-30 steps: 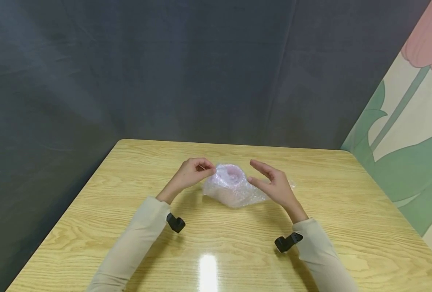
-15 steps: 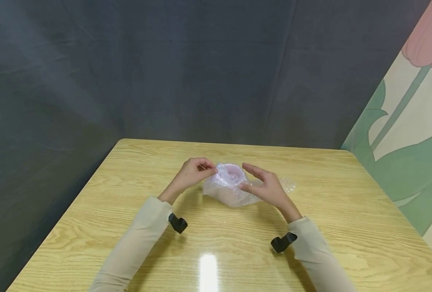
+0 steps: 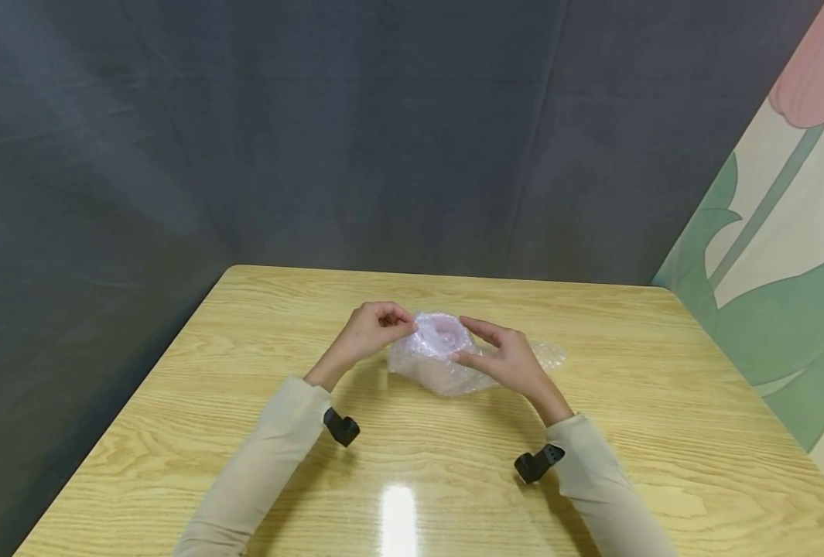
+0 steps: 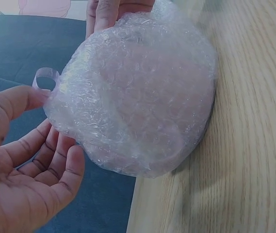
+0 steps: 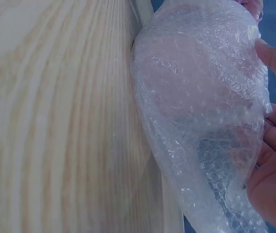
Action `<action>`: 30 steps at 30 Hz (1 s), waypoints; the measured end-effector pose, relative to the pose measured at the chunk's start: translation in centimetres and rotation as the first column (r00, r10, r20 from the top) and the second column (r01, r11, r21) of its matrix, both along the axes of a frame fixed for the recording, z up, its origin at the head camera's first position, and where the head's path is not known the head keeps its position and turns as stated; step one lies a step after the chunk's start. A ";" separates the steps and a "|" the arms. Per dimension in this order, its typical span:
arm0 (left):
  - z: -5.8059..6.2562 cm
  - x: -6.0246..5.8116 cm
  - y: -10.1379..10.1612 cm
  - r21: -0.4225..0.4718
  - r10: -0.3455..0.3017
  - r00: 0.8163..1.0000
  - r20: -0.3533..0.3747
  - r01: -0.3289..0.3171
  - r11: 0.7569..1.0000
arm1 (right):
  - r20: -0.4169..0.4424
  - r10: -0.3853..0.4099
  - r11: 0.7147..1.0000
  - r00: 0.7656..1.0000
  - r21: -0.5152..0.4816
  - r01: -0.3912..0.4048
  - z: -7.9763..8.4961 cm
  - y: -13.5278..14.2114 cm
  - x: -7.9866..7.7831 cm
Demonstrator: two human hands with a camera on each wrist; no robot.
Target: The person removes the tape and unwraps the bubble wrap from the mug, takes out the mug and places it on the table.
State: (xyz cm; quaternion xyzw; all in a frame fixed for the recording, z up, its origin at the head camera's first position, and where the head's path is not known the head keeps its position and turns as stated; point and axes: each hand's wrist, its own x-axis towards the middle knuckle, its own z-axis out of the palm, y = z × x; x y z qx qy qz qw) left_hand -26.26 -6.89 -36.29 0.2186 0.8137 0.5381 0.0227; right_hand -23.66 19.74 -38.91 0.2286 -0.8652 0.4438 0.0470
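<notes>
A pale pink round thing wrapped in bubble wrap (image 3: 431, 373) lies on the table, its round end showing a hollow-looking middle. What exactly is inside is blurred by the wrap. At its left upper edge my left hand (image 3: 373, 331) pinches a curled, clear strip of tape (image 4: 46, 77) between thumb and finger; the other fingers curl beneath. My right hand (image 3: 509, 360) holds the right side of the bundle, thumb on the near side and fingers on the far side. From the right wrist, the thumb (image 5: 272, 54) touches the wrap (image 5: 191, 97), which partly covers the fingers.
A loose tail of bubble wrap (image 3: 549, 354) spreads right of the bundle, behind my right hand. The wooden table (image 3: 279, 309) ends at a dark curtain (image 3: 384, 155). A flower-painted wall (image 3: 788, 309) stands at the right.
My right hand has moved left, from apart beside the bundle to touching it. My left hand has shifted very slightly right, still at the edge of the wrap.
</notes>
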 end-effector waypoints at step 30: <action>-1.0 -0.4 0.3 0.046 0.010 0.997 -0.079 -0.006 0.999 | 0.070 -0.024 0.997 0.997 -0.067 0.028 -0.1 -0.6 0.2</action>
